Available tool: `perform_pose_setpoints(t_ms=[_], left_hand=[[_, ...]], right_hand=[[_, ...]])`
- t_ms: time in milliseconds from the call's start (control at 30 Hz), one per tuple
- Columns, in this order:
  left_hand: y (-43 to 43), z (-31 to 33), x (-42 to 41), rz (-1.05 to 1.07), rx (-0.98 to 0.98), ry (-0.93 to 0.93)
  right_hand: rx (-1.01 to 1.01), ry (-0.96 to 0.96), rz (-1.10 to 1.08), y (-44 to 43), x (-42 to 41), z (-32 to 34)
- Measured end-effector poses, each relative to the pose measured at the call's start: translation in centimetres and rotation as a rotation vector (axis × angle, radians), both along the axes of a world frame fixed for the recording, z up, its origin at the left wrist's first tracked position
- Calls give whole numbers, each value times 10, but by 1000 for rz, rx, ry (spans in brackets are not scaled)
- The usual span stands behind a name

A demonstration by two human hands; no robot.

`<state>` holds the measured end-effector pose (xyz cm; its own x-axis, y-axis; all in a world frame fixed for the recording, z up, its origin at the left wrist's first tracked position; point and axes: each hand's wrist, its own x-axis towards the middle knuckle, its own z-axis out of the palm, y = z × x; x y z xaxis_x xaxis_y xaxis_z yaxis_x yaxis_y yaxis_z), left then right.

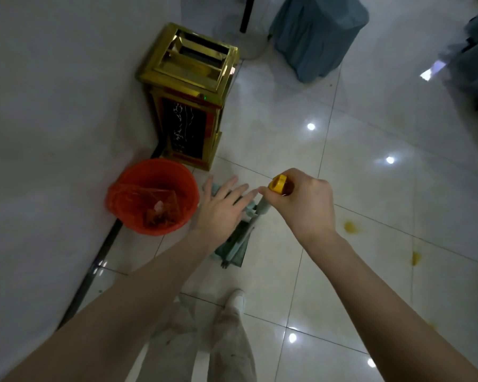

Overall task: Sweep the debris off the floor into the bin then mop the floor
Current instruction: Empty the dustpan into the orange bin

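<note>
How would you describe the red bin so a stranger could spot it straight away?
Follow the white wall on the left to the tall gold bin standing by it. Just this side of it sits the red bin: round, low, open-topped, lined with a red bag, unlike its square gold neighbour.

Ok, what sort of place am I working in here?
Likely a hotel or banquet hall, indoors: glossy white floor tiles, an ornate gold bin against the wall, and teal fabric-draped furniture beyond it.
</note>
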<state>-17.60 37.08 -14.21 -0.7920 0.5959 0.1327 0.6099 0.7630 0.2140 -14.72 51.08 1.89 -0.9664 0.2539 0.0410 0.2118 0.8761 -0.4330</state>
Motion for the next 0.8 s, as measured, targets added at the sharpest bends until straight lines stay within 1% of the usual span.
perform_pose_setpoints(t_ms=[67,200,333,500,633,700,800], left_hand=[[2,-2,0,39,57,25],[8,-4,-4,103,7,-2],[21,2,1,214,21,-23],[29,10,1,284,-49,-59],[36,13,-2,307,-90,-110],[39,12,-4,324,-70,-107],[45,6,-4,347,47,-52]], right_hand=[[8,15,21,-3,-4,2],[-9,67,20,-2,-7,7],[-13,118,42,-2,-5,17],[9,223,37,-1,-6,32],[8,234,17,0,-11,37],[7,231,11,1,-13,36],[7,225,-13,3,-17,36]])
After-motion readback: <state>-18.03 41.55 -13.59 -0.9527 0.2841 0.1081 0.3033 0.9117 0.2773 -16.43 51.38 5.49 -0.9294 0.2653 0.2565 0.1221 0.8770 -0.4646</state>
